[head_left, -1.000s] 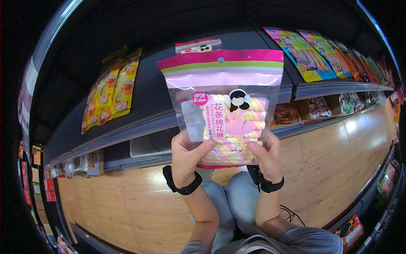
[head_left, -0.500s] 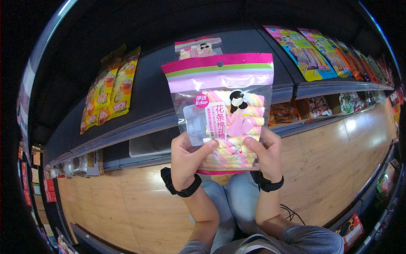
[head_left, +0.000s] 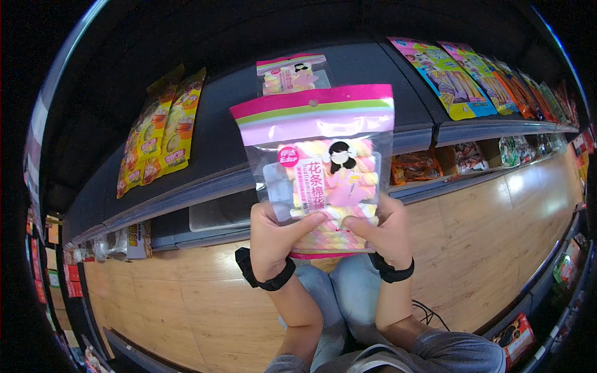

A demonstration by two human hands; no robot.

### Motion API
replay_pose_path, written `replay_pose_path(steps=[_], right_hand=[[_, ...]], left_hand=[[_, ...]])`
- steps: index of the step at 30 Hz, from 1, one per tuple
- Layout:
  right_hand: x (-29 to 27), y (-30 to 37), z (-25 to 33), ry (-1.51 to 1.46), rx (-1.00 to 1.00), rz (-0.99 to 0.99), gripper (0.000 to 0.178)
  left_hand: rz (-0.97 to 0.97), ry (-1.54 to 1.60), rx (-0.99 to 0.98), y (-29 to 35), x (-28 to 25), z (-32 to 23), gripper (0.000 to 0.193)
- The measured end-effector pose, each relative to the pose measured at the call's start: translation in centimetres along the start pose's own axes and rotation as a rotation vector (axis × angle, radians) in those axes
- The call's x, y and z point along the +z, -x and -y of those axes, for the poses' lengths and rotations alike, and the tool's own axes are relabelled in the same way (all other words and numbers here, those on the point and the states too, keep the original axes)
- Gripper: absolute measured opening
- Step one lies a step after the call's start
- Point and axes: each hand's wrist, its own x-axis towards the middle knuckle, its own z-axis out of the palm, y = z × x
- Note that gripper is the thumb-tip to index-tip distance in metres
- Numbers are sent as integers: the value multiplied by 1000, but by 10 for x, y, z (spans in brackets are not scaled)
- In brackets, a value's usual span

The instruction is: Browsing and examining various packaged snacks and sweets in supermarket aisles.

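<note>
Head view: mid-frame, left hand (head_left: 270, 239) and right hand (head_left: 393, 233) pinch the marshmallow bag (head_left: 320, 171), seemingly unopened, off the shelf (head_left: 227, 118); a matching bag (head_left: 292, 76) lies upper centre.

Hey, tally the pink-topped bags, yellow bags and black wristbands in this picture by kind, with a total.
Pink-topped bags: 2 (one in the left hand and right hand, one on the shelf)
Yellow bags: 2 visible
Black wristbands: 2
Total: 6

Left grip (head_left: 268, 239), right grip (head_left: 394, 233), thumbs (head_left: 305, 226) angled inward, forearms (head_left: 300, 308) raised, hidden fingers apparently curled.
</note>
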Motion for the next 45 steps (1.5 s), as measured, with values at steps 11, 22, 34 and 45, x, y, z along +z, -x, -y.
replay_pose_path(steps=[11,22,34,45], right_hand=[[-4,3,-1,34,25,23,24],[2,4,0,132,-16,14,21],[1,6,1,105,-33,-27,28],[-3,5,0,-75,-84,-100,27]], left_hand=[[65,1,56,0,8,-2,27],[86,20,106,4,6,0,30],[87,-39,92,3,-4,2,29],[-7,62,156,2,-4,4,27]])
